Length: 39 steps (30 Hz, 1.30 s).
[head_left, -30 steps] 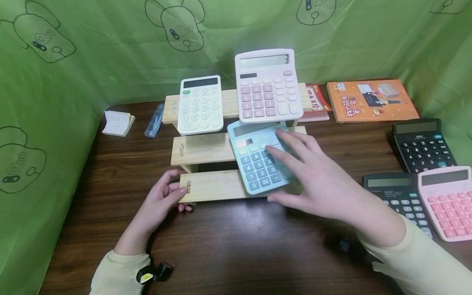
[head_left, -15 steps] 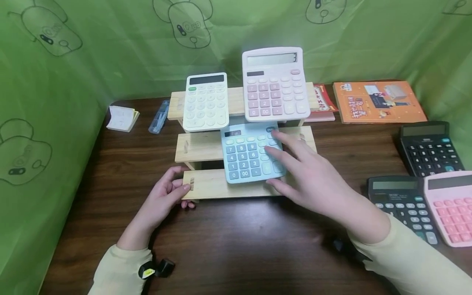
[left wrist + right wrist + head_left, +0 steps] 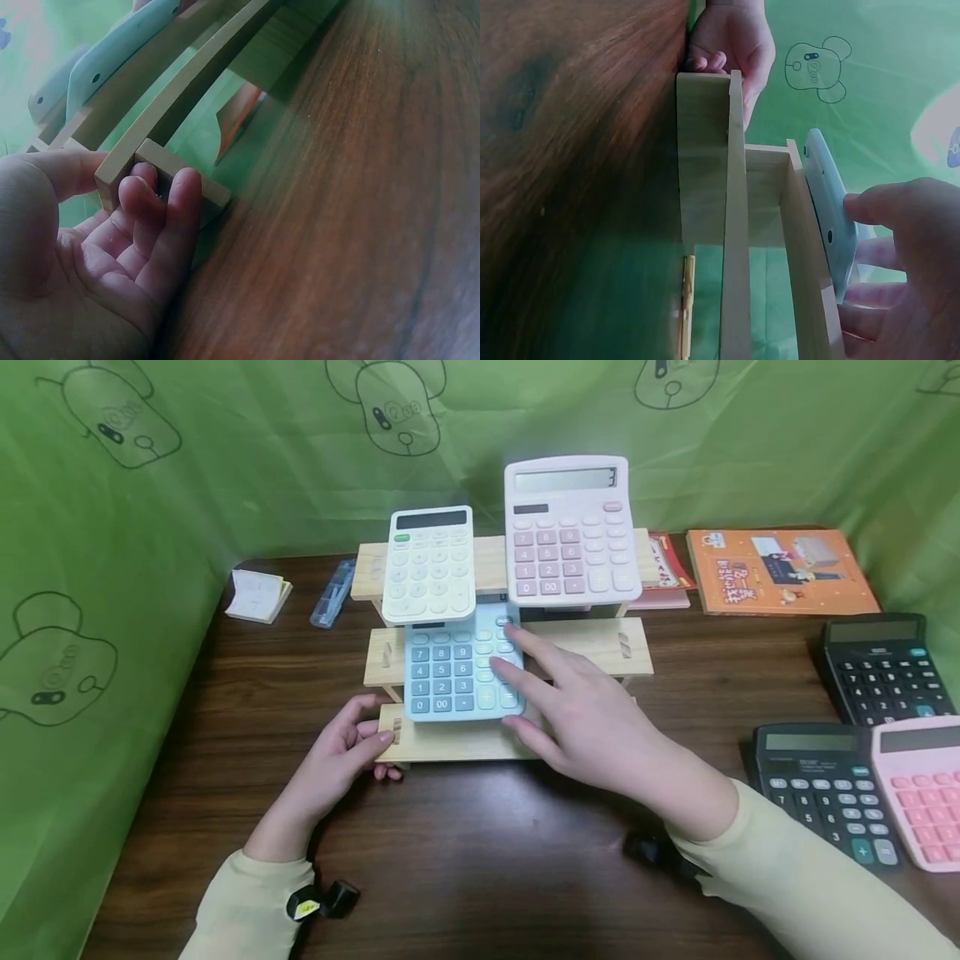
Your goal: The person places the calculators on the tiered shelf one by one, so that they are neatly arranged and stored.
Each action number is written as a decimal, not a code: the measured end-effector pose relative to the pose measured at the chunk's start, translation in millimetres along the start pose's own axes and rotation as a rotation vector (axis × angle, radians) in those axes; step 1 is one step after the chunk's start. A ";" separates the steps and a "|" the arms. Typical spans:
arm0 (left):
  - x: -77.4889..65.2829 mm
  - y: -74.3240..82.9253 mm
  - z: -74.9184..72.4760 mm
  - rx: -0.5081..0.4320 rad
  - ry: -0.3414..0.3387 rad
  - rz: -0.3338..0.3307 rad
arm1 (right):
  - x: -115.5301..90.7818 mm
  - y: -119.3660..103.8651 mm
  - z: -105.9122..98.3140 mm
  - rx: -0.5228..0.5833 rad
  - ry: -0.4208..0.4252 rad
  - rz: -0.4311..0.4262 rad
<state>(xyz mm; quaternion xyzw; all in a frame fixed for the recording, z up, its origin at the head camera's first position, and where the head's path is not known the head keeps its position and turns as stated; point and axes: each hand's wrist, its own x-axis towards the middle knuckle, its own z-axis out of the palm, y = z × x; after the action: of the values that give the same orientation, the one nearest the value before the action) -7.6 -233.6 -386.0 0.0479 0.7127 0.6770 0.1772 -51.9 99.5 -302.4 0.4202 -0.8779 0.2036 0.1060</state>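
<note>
A three-step wooden stand (image 3: 457,743) is on the dark tabletop. My left hand (image 3: 345,752) holds the left end of its lowest step, thumb on top and fingers curled beneath, as the left wrist view shows. A blue calculator (image 3: 442,681) leans on the middle step, its upper edge partly hidden behind a white calculator (image 3: 429,564). My right hand (image 3: 588,714) touches its right side with spread, fairly straight fingers on the keys and the thumb at the lower right corner. To the white one's right, a pale pink calculator (image 3: 573,539) leans on the top step.
Two black calculators (image 3: 885,668) and a bright pink calculator (image 3: 930,793) lie at the right. An orange book (image 3: 783,572) is at the back right. Behind the stand's left end are a note pad (image 3: 257,597) and a blue translucent object (image 3: 333,593). Green cloth surrounds the table.
My right hand has moved the blue calculator left along the middle step, from below the pale pink calculator to below the white one, and straightened its tilt. My left hand keeps its hold.
</note>
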 end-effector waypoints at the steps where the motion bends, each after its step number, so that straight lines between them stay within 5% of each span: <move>1: 0.3 -0.1 0.0 0.000 -0.001 -0.001 | 0.9 0.3 1.3 0.000 0.003 -0.007; 39: 0.9 -0.1 -0.8 0.006 -0.005 0.002 | 9.7 3.2 13.2 0.067 0.048 -0.089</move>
<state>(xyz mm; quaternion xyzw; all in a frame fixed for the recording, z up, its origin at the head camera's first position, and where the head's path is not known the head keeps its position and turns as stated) -8.6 -234.1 -386.2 0.0509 0.7144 0.6747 0.1783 -60.6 88.6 -311.7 0.4570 -0.8483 0.2381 0.1217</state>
